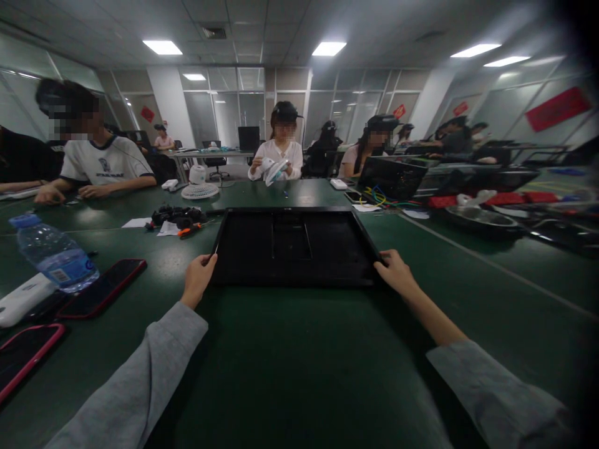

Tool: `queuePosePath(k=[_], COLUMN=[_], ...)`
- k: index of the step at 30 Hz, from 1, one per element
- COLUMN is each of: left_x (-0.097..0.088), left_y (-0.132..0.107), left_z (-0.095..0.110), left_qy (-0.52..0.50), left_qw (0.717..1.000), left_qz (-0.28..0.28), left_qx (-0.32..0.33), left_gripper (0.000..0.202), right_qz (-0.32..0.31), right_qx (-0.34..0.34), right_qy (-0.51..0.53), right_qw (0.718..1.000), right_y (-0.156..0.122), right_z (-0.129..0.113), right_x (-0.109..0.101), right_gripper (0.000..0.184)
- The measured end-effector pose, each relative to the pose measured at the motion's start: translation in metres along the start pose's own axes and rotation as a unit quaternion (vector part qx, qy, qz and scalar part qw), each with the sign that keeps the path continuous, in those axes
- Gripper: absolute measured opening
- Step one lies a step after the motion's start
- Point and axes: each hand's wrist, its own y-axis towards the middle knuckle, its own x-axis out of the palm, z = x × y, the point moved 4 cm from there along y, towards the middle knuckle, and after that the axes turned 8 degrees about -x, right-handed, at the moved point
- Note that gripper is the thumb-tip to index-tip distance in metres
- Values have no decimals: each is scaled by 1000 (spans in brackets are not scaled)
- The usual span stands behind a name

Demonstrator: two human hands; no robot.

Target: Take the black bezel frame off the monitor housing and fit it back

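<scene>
A rimmed, rectangular black panel (pixel 292 246) sits in front of the wearer, on or just above the green bench (pixel 299 362), I can't tell which, the left hand's (pixel 199 277) fingers pinching its left edge and the right hand's (pixel 397 272) fingers pinching its right edge near the close corner. Past its far left corner lies a jumble of small dark parts (pixel 175 215), with a water bottle (pixel 58 255) and a red-edged phone (pixel 105 288) nearer on the left. Across the bench, a person in white (pixel 281 153) holds a white object (pixel 274 169) in both hands.

Black rimmed panel (pixel 243 252), left grip (pixel 199 277) and right grip (pixel 395 272) holding opposite sides, green table (pixel 309 362)
</scene>
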Motion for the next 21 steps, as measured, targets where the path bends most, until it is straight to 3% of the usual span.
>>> queuePosePath(k=[3, 5, 8, 11, 16, 21], left_x=[0, 0, 1, 3, 5, 6], left_y=[0, 1, 2, 3, 5, 8], left_z=[-2, -3, -5, -6, -11, -14], left_qy=[-13, -21, -40, -70, -98, -83], left_qw=[1000, 1000, 999, 997, 995, 996], left_qz=[-4, -6, -13, -23, -24, -20], left_qx=[-11, -15, -12, -2, 5, 8], left_gripper=[44, 43, 42, 42, 41, 40], right_qz=[-51, -70, -65, -64, -99, -69], right_qx=[18, 33, 64, 87, 82, 81], right_qy=[73, 128, 224, 290, 305, 301], right_qw=[996, 989, 970, 951, 944, 948], right_y=[3, 3, -1, -4, -8, -13], right_z=[2, -2, -14, -24, -27, -30], right_x=[-9, -12, -11, -6, -7, -10], right_gripper=[42, 51, 66, 67, 73, 71])
